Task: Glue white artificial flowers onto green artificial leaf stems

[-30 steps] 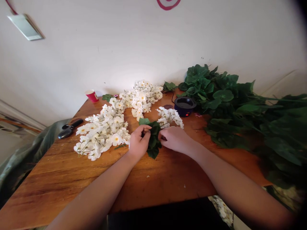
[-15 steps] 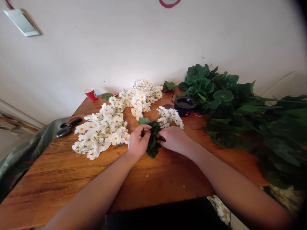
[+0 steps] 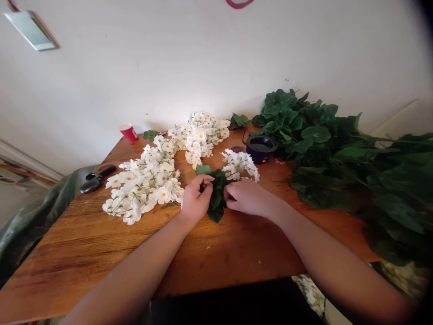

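Note:
My left hand [image 3: 198, 194] is closed, thumb against fingers, on a small cluster of green artificial leaves [image 3: 217, 192]. Right of those leaves, my right hand [image 3: 243, 197] is curled closed; its fingertips are turned away, so what they hold cannot be made out. A bunch of white artificial flowers [image 3: 239, 164] lies just beyond my right hand. To the left of my left hand spreads a larger heap of white artificial flowers [image 3: 145, 185], reaching toward the wall.
A round dark pot [image 3: 261, 148] with a lit red light stands behind the small bunch. Green foliage [image 3: 314, 135] is piled along the right. A red paper cup [image 3: 128, 133] and a black-handled tool [image 3: 96, 179] sit at the left of the wooden table [image 3: 111, 253].
My right hand has drawn slightly right, away from the leaves, and its fingers are more curled. My left hand keeps its hold on the leaves.

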The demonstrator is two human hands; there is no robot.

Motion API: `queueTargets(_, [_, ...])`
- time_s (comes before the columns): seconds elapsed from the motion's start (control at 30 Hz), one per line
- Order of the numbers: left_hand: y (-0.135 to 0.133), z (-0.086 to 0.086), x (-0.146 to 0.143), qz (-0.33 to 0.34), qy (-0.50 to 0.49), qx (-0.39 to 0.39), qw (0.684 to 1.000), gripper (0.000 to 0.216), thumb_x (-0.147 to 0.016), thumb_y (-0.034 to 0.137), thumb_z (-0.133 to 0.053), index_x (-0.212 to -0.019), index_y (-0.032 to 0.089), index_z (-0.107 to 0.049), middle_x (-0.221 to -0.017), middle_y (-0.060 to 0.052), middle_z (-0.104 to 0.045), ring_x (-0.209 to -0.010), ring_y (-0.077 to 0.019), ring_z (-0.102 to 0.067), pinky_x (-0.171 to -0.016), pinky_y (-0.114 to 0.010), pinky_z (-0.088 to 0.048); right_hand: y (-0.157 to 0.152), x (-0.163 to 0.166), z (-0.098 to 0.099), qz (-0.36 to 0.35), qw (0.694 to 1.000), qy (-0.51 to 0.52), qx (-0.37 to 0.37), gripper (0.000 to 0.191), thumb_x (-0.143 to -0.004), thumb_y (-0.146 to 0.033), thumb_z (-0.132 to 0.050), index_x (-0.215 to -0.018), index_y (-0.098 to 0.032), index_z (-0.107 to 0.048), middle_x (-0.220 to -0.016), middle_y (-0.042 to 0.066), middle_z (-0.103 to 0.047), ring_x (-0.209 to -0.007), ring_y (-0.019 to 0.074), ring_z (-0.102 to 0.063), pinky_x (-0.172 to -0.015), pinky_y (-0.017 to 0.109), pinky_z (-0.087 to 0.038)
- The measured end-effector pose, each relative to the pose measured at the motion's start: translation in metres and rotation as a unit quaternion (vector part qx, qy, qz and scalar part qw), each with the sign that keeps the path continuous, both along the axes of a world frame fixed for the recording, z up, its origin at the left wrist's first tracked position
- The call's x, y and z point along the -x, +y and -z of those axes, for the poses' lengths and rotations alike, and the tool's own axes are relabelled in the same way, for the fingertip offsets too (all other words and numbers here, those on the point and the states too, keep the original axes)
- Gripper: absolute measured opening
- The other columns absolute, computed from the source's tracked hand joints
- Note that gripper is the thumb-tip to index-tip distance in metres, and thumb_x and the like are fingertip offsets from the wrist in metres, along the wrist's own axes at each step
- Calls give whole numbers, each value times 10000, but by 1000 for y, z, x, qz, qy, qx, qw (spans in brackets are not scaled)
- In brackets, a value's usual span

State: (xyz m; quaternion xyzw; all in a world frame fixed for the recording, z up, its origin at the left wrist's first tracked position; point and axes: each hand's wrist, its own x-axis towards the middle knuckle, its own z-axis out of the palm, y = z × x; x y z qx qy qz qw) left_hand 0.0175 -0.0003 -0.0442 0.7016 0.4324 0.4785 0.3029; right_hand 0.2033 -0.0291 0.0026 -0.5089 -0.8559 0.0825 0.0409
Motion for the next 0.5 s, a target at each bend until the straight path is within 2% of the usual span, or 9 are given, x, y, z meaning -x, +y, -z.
queueTargets(0.13, [1, 0, 0, 3, -5, 2, 1000, 141, -850, 191, -557, -954, 210, -651, -770, 22, -617, -684, -121, -572, -660, -241, -455, 0, -5, -3, 26, 998, 48, -9, 109, -835, -236, -569, -857, -218, -674, -816, 25, -722, -704, 169, -621, -603, 270, -320])
queueTargets(0.27, [0, 0, -1, 6, -2, 1, 1000, 143, -855, 191, -557, -964, 209, -648, -769, 22, -613, -682, -119, -567, -661, -241, -452, 1, -1, 1, 24, 999, 38, -21, 124, -822, -270, -611, -902, -224, -694, -823, 37, -732, -728, 194, -644, -620, 282, -339])
queueTargets(0.4, [-1, -1, 0, 8, 11, 4, 1000, 140, -865, 195, -548, -965, 206, -646, -766, 21, -607, -677, -116, -562, -660, -240, -449, 1, 7, 10, -6, 999, -2, -40, 136, -853, -235, -573, -819, -188, -696, -836, 85, -738, -792, 232, -664, -670, 315, -356])
queueTargets(0.5, [-2, -3, 0, 7, 15, 2, 1000, 143, -864, 192, -548, -966, 207, -647, -780, 20, -611, -687, -115, -562, -666, -238, -446, 1, 9, 15, -15, 999, -10, -51, 178, -856, -186, -537, -757, -175, -684, -790, 89, -730, -746, 220, -656, -664, 321, -341])
